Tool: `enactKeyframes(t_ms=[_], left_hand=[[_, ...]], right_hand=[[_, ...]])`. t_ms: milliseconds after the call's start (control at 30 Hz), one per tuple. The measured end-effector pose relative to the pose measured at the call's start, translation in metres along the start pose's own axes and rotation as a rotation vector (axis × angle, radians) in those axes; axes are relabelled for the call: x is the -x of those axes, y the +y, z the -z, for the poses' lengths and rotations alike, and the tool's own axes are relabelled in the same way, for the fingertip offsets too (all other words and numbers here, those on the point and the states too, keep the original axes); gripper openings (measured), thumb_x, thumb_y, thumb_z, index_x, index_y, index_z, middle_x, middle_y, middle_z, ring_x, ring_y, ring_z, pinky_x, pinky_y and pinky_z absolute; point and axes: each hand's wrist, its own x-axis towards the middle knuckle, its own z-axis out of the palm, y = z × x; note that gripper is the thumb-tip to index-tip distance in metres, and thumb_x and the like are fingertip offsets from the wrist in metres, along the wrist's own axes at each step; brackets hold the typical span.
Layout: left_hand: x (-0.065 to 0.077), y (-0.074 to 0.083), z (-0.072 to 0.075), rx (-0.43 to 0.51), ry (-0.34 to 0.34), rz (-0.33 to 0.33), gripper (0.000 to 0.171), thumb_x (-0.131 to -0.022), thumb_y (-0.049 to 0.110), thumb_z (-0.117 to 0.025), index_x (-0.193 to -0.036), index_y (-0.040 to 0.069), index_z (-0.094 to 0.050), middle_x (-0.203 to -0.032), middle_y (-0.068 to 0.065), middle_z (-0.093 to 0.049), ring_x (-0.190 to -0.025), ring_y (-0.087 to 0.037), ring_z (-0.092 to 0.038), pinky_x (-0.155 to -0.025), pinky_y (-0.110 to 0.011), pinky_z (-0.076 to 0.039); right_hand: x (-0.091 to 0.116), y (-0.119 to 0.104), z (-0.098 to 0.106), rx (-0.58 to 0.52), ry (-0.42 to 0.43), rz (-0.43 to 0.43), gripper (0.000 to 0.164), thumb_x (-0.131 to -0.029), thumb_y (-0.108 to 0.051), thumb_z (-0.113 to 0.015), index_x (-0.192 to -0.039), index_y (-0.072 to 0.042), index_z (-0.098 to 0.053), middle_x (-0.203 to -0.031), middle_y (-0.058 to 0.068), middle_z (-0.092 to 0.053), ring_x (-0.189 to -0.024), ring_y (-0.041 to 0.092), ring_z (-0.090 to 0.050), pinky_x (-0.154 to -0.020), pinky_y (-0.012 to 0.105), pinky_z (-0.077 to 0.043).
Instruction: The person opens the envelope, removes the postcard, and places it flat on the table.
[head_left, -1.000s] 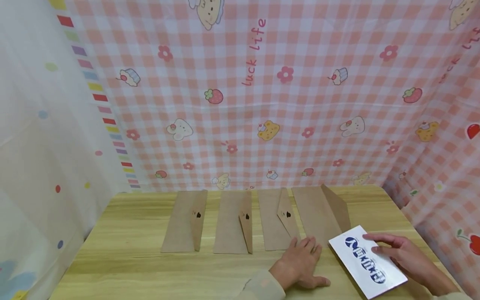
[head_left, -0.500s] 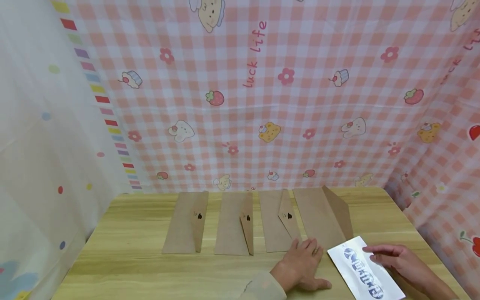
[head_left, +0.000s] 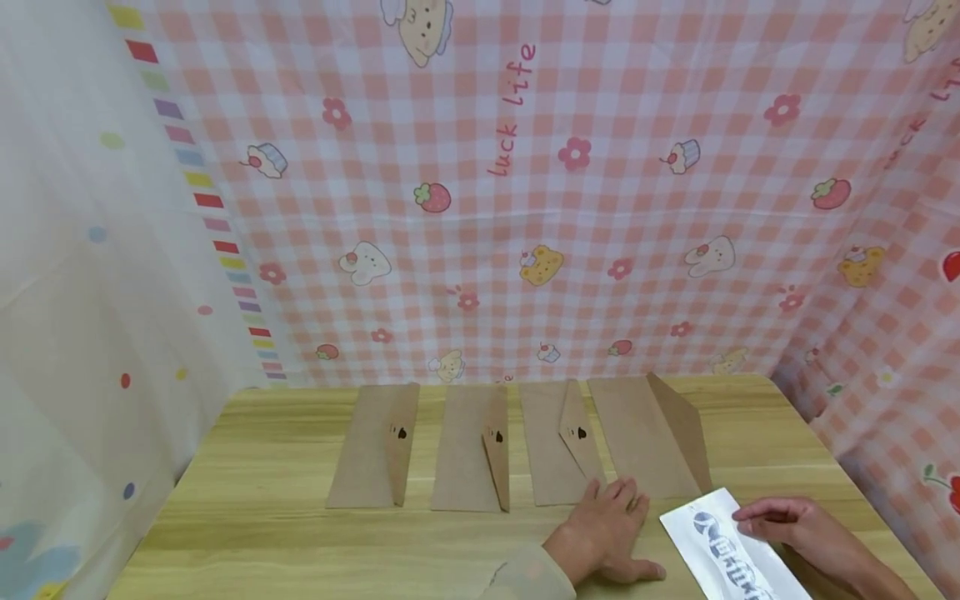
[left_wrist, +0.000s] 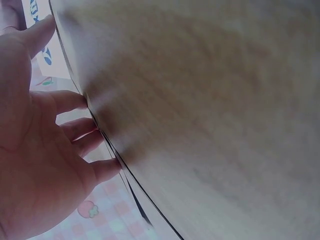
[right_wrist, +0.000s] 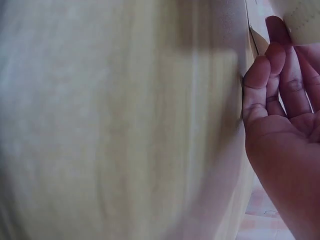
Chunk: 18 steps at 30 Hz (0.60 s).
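My right hand (head_left: 802,533) pinches the side of a white card (head_left: 731,550) with blue printing, over the front right of the table; its near end runs out of the head view. Light glares across the print. My left hand (head_left: 603,529) lies palm down on the wood, fingers spread. Its fingertips are right at the near edge of a brown paper envelope (head_left: 543,446) with its flap folded over. Just beyond the card lies another brown envelope (head_left: 637,437), its flap (head_left: 682,425) spread out to the right. The left wrist view shows straight fingers (left_wrist: 107,169) against the tabletop.
Two more brown envelopes stand in the row to the left, the outer envelope (head_left: 367,446) and the inner envelope (head_left: 465,446), with small black prints on their flaps. The wooden table (head_left: 300,554) ends at a pink checked curtain (head_left: 480,217) behind; white cloth (head_left: 112,275) hangs at left.
My right hand has drawn the white card toward me, down the head view, so more of it leaves the frame. The left hand and the envelopes stay in place.
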Motion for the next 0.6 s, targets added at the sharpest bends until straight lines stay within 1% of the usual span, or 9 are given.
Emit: enactKeyframes(t_ms=[100, 200, 333, 433, 500, 600], left_hand=[[0.0007, 0.0004, 0.0001, -0.009, 0.003, 0.004, 0.084, -0.088, 0.079, -0.040, -0.156, 0.031, -0.029, -0.162, 0.012, -0.022, -0.149, -0.005, -0.018, -0.119, -0.034, -0.025], [0.0014, 0.0003, -0.0002, -0.016, 0.003, 0.009, 0.084, -0.088, 0.079, -0.040, -0.156, 0.032, -0.029, -0.161, 0.012, -0.022, -0.149, -0.005, -0.018, -0.119, -0.034, -0.025], [0.0011, -0.0005, -0.0010, -0.028, 0.009, 0.009, 0.084, -0.088, 0.079, -0.039, -0.156, 0.032, -0.028, -0.161, 0.013, -0.022, -0.149, -0.005, -0.018, -0.119, -0.034, -0.025], [0.0005, -0.0003, -0.0019, -0.034, 0.010, 0.010, 0.084, -0.088, 0.079, -0.038, -0.156, 0.032, -0.027, -0.161, 0.013, -0.021, -0.149, -0.004, -0.018, -0.119, -0.034, -0.025], [0.0007, -0.0001, -0.0016, -0.034, 0.010, 0.012, 0.084, -0.088, 0.079, -0.038, -0.156, 0.033, -0.027, -0.162, 0.013, -0.021, -0.149, -0.004, -0.018, -0.119, -0.034, -0.024], [0.0008, 0.0006, -0.0007, -0.033, 0.013, 0.009, 0.084, -0.088, 0.080, -0.038, -0.157, 0.032, -0.026, -0.162, 0.013, -0.020, -0.149, -0.005, -0.017, -0.119, -0.034, -0.024]], right_hand=[[-0.0008, -0.0001, -0.0006, 0.007, -0.004, 0.011, 0.022, -0.098, -0.008, -0.060, -0.111, 0.007, -0.070, -0.099, -0.015, -0.073, -0.089, -0.001, -0.065, -0.073, 0.021, -0.053], [-0.0014, 0.0001, -0.0016, 0.006, -0.008, 0.024, 0.020, -0.098, -0.008, -0.059, -0.110, 0.004, -0.071, -0.098, -0.014, -0.073, -0.087, 0.000, -0.065, -0.071, 0.023, -0.054], [-0.0018, -0.0003, -0.0029, -0.021, -0.018, 0.034, 0.020, -0.098, -0.007, -0.058, -0.111, 0.003, -0.071, -0.099, -0.013, -0.074, -0.086, 0.002, -0.066, -0.071, 0.024, -0.055], [-0.0017, -0.0006, -0.0033, -0.008, -0.016, 0.023, 0.022, -0.099, -0.007, -0.058, -0.112, 0.007, -0.069, -0.099, -0.013, -0.073, -0.086, 0.002, -0.065, -0.071, 0.024, -0.054], [-0.0021, -0.0008, -0.0034, 0.016, -0.015, 0.029, 0.023, -0.099, -0.008, -0.058, -0.113, 0.008, -0.068, -0.099, -0.013, -0.073, -0.085, 0.002, -0.065, -0.070, 0.024, -0.054], [-0.0024, -0.0005, -0.0031, 0.023, -0.024, 0.041, 0.023, -0.100, -0.007, -0.057, -0.112, 0.009, -0.067, -0.098, -0.012, -0.073, -0.085, 0.001, -0.064, -0.070, 0.023, -0.054]])
